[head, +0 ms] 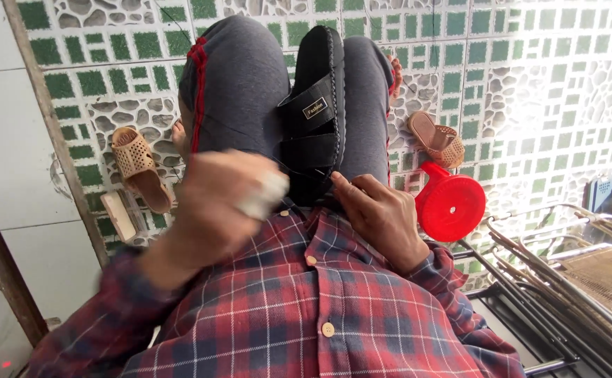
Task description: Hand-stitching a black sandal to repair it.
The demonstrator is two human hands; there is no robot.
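- Gripping state, left hand: closed into a loose fist just left of the black sandal, blurred by motion. A dark thread appears to run from it toward the sandal, so the hand is judged to be pulling thread. What the fingers pinch cannot be made out; a pale wrap or ring shows on one finger.
- Black sandal: clamped upright between the person's knees in grey trousers, sole edge facing the camera, straps toward the left knee.
- Right hand: fingers pinched at the lower right edge of the sandal, steadying it. Any needle there is too small to confirm.
- Step in hand, as judged: a stitch along the sole edge being drawn tight.
- Next move calls for full thread tension, then a fresh needle placement beside the last stitch, with the sandal kept firm between the knees.
- Surroundings: a tan perforated sandal lies well left of the black sandal, and a red plastic stool stands to its right.
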